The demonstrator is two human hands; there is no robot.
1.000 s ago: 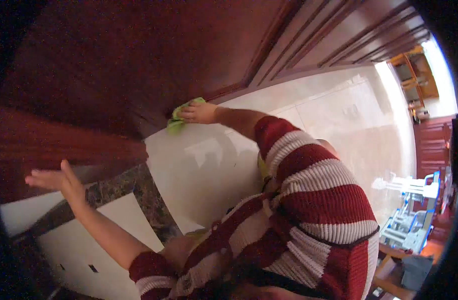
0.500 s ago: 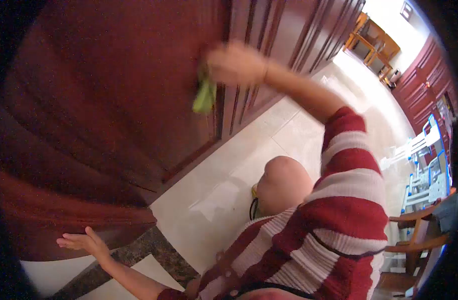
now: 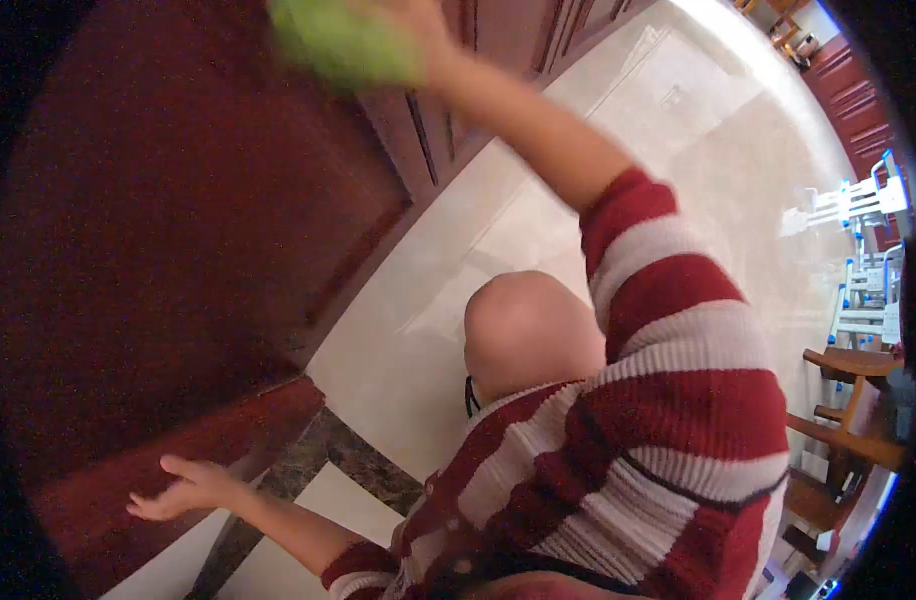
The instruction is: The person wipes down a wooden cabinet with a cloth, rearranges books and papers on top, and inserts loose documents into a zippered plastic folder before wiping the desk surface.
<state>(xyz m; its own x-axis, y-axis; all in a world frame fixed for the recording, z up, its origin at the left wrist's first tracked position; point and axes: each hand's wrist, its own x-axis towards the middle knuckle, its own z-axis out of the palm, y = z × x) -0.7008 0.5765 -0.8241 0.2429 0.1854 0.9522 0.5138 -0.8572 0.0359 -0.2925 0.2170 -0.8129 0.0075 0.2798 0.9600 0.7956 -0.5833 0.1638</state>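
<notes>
A green cloth [image 3: 348, 42], smeared by motion, is in my right hand [image 3: 426, 42] at the top of the view, against or just in front of the dark red wooden door [image 3: 188, 230]. I cannot tell whether the cloth touches the wood. My left hand [image 3: 186, 488] is at the lower left, with its fingers apart and nothing in it, close to the reddish wooden edge [image 3: 208, 430] of the door or frame.
My bare knee [image 3: 528, 325] is bent over the pale tiled floor [image 3: 668, 130]. A dark marble strip [image 3: 363, 460] crosses the floor below. On the right are a wooden chair [image 3: 848, 440] and a white and blue metal frame [image 3: 863, 260]. Red panelled doors [image 3: 853, 100] are farther back.
My right hand has gone from low by the floor up the door with the green cloth, and now further up and left. My left hand appears lower and farther right, as the view has shifted.
</notes>
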